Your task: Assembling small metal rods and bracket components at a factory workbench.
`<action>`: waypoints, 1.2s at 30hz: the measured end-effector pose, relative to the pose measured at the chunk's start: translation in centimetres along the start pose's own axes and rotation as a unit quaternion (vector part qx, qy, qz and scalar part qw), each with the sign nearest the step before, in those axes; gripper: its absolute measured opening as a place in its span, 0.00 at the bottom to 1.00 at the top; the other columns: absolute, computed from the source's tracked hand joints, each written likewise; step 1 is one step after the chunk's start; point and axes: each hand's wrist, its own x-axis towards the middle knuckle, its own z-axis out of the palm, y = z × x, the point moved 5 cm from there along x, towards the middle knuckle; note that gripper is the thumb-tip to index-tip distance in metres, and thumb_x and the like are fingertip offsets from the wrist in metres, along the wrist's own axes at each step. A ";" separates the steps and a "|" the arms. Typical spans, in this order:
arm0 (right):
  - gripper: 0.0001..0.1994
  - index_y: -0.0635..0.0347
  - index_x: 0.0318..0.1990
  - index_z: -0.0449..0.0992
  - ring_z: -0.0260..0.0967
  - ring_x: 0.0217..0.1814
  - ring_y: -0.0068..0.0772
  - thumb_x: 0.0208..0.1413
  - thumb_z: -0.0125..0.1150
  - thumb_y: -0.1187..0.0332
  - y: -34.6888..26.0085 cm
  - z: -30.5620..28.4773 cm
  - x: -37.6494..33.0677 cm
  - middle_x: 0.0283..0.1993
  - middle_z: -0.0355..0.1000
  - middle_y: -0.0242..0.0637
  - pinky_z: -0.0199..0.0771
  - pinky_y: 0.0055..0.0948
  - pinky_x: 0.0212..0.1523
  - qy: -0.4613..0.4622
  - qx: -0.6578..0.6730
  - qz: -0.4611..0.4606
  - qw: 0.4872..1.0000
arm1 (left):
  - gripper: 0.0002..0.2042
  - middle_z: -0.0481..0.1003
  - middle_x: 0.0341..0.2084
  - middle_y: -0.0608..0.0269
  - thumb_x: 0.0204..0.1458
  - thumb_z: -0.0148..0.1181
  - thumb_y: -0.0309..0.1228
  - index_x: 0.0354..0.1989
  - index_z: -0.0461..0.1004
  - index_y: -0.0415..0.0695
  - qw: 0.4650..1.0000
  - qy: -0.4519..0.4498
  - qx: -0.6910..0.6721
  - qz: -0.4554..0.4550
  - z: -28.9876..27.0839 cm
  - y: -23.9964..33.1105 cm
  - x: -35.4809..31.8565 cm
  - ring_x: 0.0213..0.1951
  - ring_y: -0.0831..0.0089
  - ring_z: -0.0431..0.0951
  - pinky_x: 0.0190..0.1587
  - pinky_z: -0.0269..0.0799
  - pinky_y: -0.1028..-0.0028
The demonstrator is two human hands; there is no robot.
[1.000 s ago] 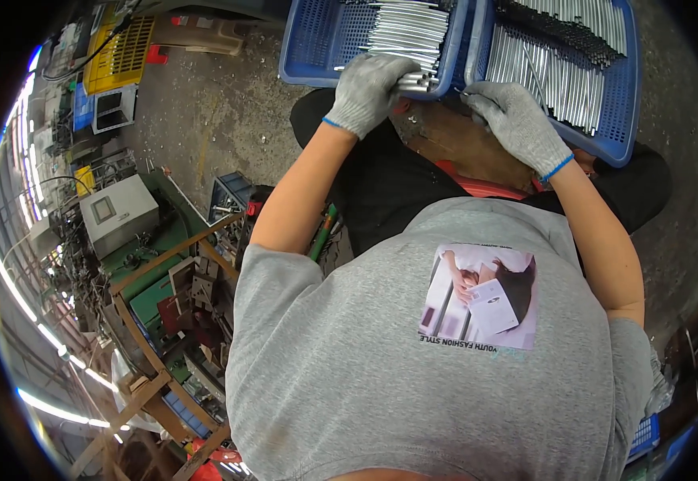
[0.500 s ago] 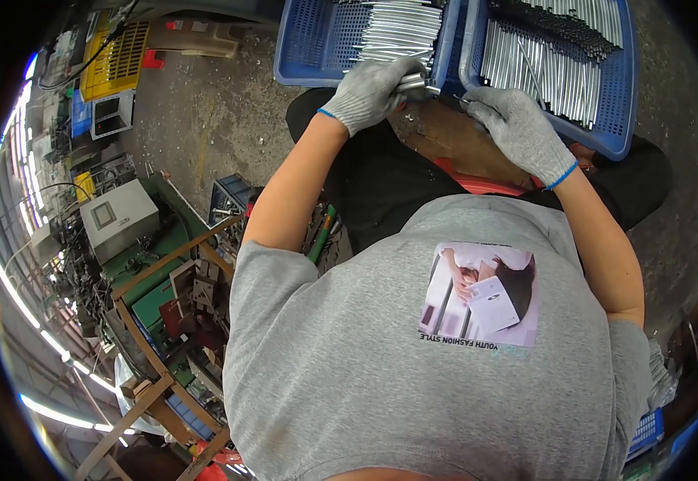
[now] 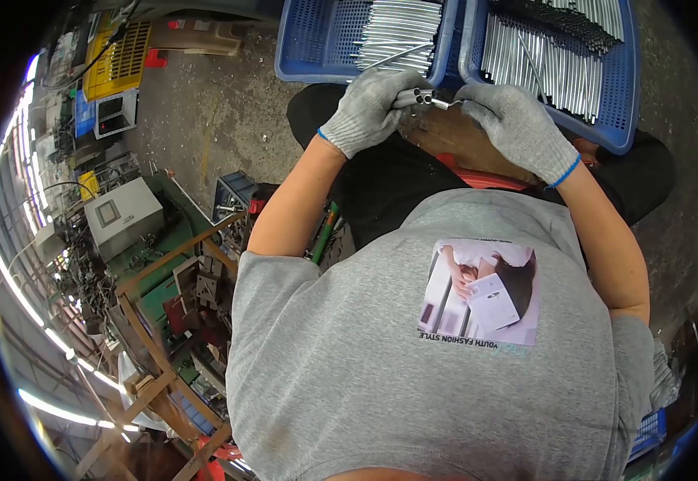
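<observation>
Both my hands wear grey knit gloves with blue cuffs. My left hand (image 3: 369,108) is closed around a small bundle of short metal tubes (image 3: 415,97), whose open ends point right. My right hand (image 3: 516,128) pinches a thin metal piece at the tube ends, fingertips touching the bundle. Just beyond the hands stand two blue perforated crates: the left crate (image 3: 317,48) holds silver metal tubes (image 3: 397,32), the right crate (image 3: 613,88) holds more silver tubes and a layer of darker ones.
I sit over a stained concrete floor (image 3: 213,112). At left are a grey control box (image 3: 121,212), a yellow crate (image 3: 121,56), a wooden frame (image 3: 165,321) and scattered metal parts. A red object (image 3: 485,178) lies on my lap.
My left hand has drawn back from the left crate with a few tubes. Both hands have come together over my lap in front of the crates.
</observation>
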 end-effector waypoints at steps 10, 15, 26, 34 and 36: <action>0.11 0.62 0.44 0.81 0.78 0.39 0.52 0.63 0.55 0.67 -1.2 0.2 -0.4 0.37 0.78 0.52 0.78 0.42 0.45 -0.046 0.055 0.017 0.997 | 0.13 0.80 0.35 0.62 0.47 0.58 0.23 0.43 0.79 0.47 0.989 0.102 0.087 0.054 -0.9 2.6 -0.2 0.39 0.61 0.79 0.46 0.69 0.64; 0.12 0.63 0.44 0.81 0.78 0.41 0.51 0.63 0.55 0.67 -0.6 -0.4 0.2 0.38 0.78 0.52 0.78 0.41 0.46 -0.019 0.050 0.009 0.999 | 0.14 0.80 0.36 0.63 0.45 0.57 0.23 0.42 0.79 0.48 0.988 0.091 0.107 0.061 -1.3 3.0 -0.3 0.39 0.62 0.79 0.46 0.69 0.64; 0.12 0.67 0.49 0.80 0.79 0.38 0.40 0.63 0.57 0.69 -1.6 0.2 -0.1 0.37 0.80 0.49 0.78 0.33 0.45 -0.068 0.049 0.017 0.996 | 0.15 0.80 0.35 0.63 0.44 0.59 0.23 0.42 0.79 0.48 0.984 0.115 0.121 0.054 -1.3 2.9 -0.9 0.40 0.62 0.79 0.47 0.69 0.64; 0.12 0.64 0.44 0.81 0.77 0.41 0.51 0.62 0.56 0.67 -0.1 0.3 0.6 0.38 0.78 0.52 0.76 0.42 0.47 -0.019 0.042 -0.006 0.999 | 0.12 0.81 0.35 0.63 0.44 0.60 0.25 0.40 0.80 0.48 0.986 0.124 0.092 0.056 -1.3 2.4 -0.7 0.39 0.62 0.80 0.47 0.69 0.65; 0.12 0.64 0.45 0.81 0.77 0.42 0.50 0.63 0.56 0.67 -0.6 1.2 0.3 0.39 0.79 0.52 0.76 0.41 0.48 -0.038 0.059 0.017 0.997 | 0.12 0.81 0.35 0.63 0.45 0.61 0.25 0.39 0.80 0.48 0.986 0.134 0.090 0.050 -1.2 2.3 -0.9 0.39 0.62 0.80 0.47 0.69 0.65</action>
